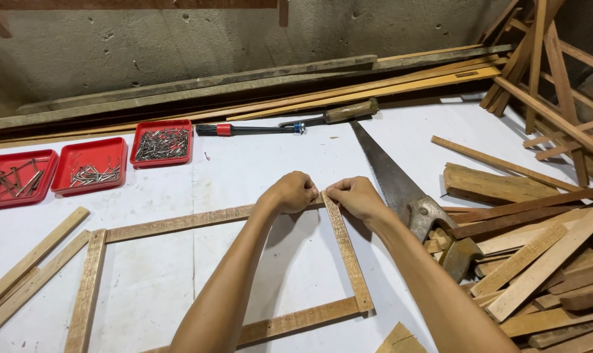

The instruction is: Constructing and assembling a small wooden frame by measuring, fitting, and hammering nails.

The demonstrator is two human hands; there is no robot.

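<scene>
My left hand [291, 193] and right hand [352, 196] met at the far right corner of the frame [179, 223], which lay flat on the white table [257, 163]. Both were closed down on that corner, left on the end of the top slat, right on the head of the side slat [347, 256], pinching the joint together.

The joint looked loose to me. If I had eased either hand, the side slat could have swung out of square, since only its lower end met the bottom slat [296, 321]. Pressing unevenly might also have shoved the whole frame across the smooth table. The saw [401, 186] lay just beside my right wrist, teeth near the forearm, so a careless pull back risked a scrape.

My fingers covered the corner itself, so I could not tell whether a nail sat there, or whether the ends butted or overlapped. The frame's near left corner ran out of view, and my left forearm hid part of the bottom slat. The nails in the red trays [90, 165] were too small to sort by kind.
</scene>
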